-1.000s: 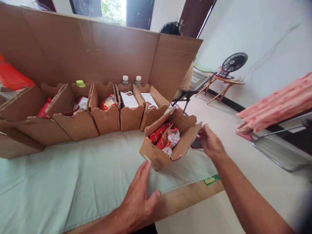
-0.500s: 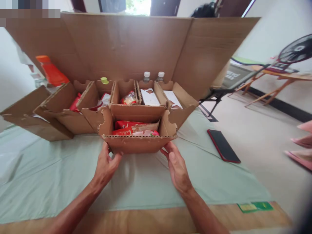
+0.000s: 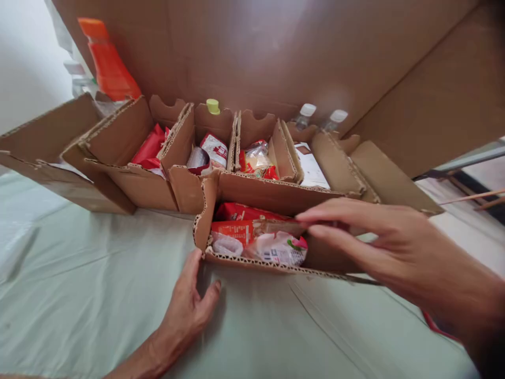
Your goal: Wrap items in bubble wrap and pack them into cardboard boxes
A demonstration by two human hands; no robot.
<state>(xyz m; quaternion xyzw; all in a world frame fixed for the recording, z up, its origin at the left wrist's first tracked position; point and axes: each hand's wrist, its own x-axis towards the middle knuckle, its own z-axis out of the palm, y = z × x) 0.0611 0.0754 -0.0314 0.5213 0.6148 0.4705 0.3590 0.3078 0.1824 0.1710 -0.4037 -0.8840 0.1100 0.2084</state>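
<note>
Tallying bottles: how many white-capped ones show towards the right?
2: the left bottle and right bottle, both behind the cardboard boxes, which may hide more.

Soft, diffuse light, moderately bright. Pale glare washes the cardboard panel (image 3: 252, 63) just past twelve o'clock. The right hand (image 3: 402, 247), between three and four, looks smeared; faint shadow edges the left hand (image 3: 179, 310) at seven. Wide-angle stretch skews the margins; blurred darkness fills the corners at two and four.

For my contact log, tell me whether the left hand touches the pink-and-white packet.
Apart. The head view shows the left hand outside the front box, clear of the pink-and-white packet lying inside.
</note>
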